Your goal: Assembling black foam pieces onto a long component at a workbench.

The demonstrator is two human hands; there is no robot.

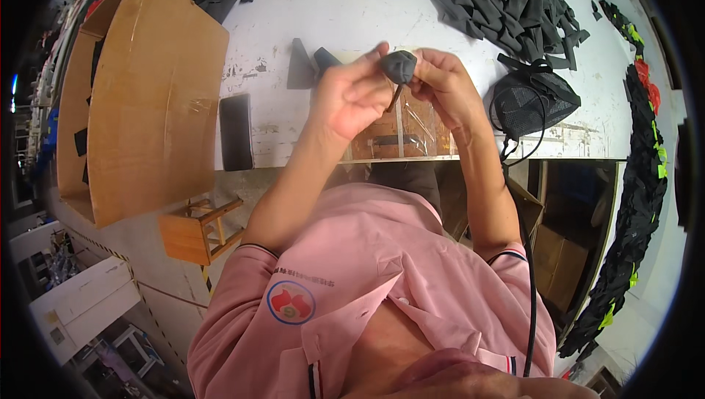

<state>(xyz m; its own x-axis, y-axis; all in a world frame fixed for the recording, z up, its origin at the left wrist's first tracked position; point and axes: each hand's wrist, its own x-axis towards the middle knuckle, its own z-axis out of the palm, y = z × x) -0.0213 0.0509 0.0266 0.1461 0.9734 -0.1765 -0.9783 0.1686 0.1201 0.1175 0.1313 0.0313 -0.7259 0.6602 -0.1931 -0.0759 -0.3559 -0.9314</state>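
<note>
Above the front part of the white table, both my hands hold a small dark grey fabric piece, bunched into a rounded shape. A thin dark strip hangs beneath it. My right hand pinches its right side between thumb and fingers. The fingers of my left hand are partly curled and close on its left side; what lies inside them is hidden. Just beyond my left hand are two loose dark grey fabric pieces, one flat and one partly covered by the hand.
A large cardboard box stands left, beside a flat dark rectangular object. Grey fabric pieces are heaped at the back. A black mesh bag with a cord lies right. Brown taped cardboard covers the table's front edge; a wooden stool stands below.
</note>
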